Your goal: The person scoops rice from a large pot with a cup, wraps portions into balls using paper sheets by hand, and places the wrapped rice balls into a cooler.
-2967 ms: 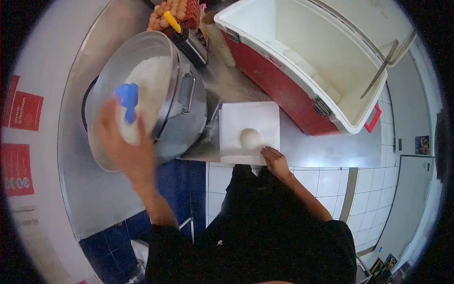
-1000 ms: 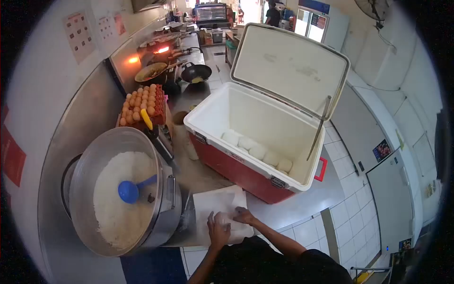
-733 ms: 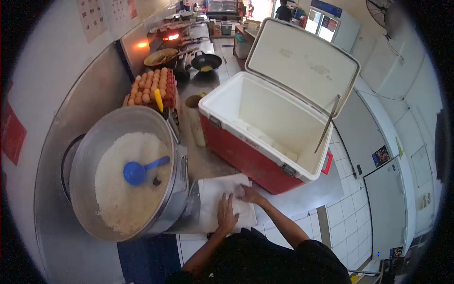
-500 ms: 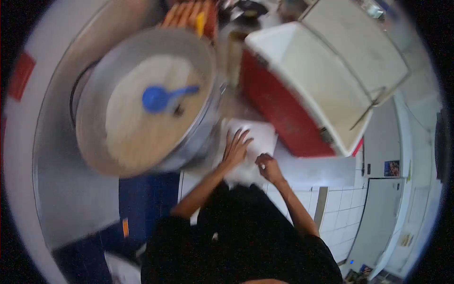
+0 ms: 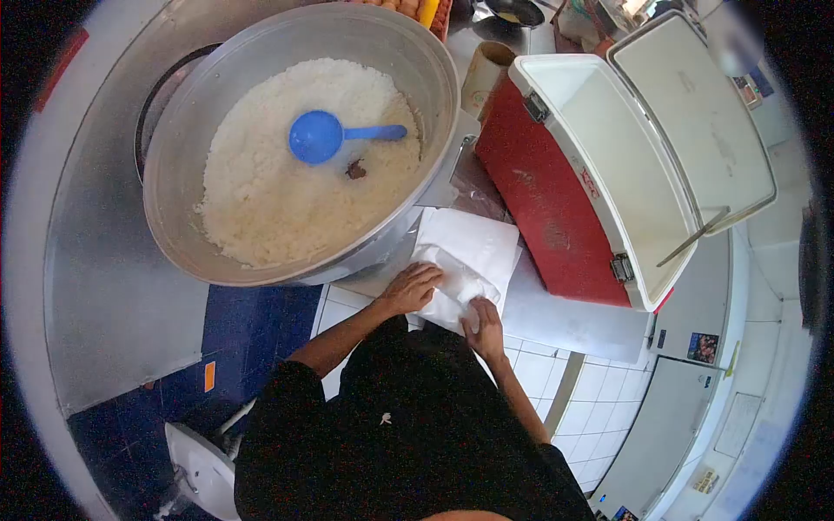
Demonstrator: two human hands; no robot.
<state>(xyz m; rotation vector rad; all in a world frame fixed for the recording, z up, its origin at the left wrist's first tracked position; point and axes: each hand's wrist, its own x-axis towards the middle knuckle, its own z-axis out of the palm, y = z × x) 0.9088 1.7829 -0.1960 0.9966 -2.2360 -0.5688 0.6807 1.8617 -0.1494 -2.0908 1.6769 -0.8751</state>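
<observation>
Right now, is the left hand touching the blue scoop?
Apart. The head view shows the left hand at the white paper, while the blue scoop lies on the rice inside the pot.

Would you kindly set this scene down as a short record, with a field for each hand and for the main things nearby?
Left hand: on the left side of the white paper, fingers bent
Right hand: at the paper's lower right
Pot: large, metal, holding white rice
Blue scoop: on the rice, handle pointing right
Cooler: red and white, lid open
</observation>
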